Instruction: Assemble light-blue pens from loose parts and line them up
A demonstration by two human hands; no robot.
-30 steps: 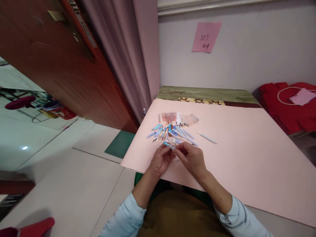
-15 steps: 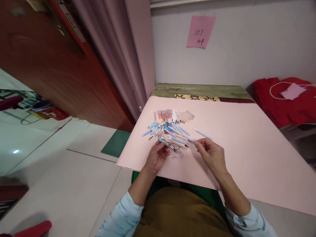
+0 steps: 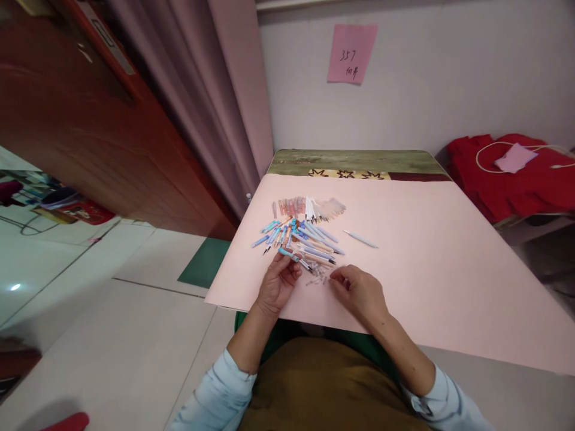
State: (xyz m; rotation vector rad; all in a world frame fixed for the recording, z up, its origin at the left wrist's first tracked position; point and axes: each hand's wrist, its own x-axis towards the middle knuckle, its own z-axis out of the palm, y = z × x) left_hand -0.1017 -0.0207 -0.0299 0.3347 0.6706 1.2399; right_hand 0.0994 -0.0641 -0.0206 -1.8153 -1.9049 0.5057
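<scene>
In my left hand (image 3: 279, 284) a turquoise pen barrel (image 3: 288, 255) is pinched between thumb and fingertips, tilted down to the right. A slim dark-tipped piece shows at its lower end; I cannot tell whether the two are joined. My right hand (image 3: 359, 293) is low over the table, fingertips pressed together beside a small heap of clear little pieces (image 3: 318, 275). Whatever those fingertips hold is too small to make out. Just beyond the hands lie loose blue, turquoise and orange pen parts (image 3: 274, 234) and several pale blue and beige barrels (image 3: 320, 244).
Behind the pen parts are pinkish clear tubes (image 3: 291, 206), white dark-tipped refills (image 3: 311, 209) and clear pale pieces (image 3: 332, 209). One light blue pen (image 3: 360, 239) lies apart on the right. Pink paper (image 3: 431, 275) covers the table. Red cloth (image 3: 534, 179) lies beyond its right edge.
My right hand has moved left and toward me, from the barrel ends to the clear little pieces. My left hand still holds the turquoise barrel. The view has shifted slightly right.
</scene>
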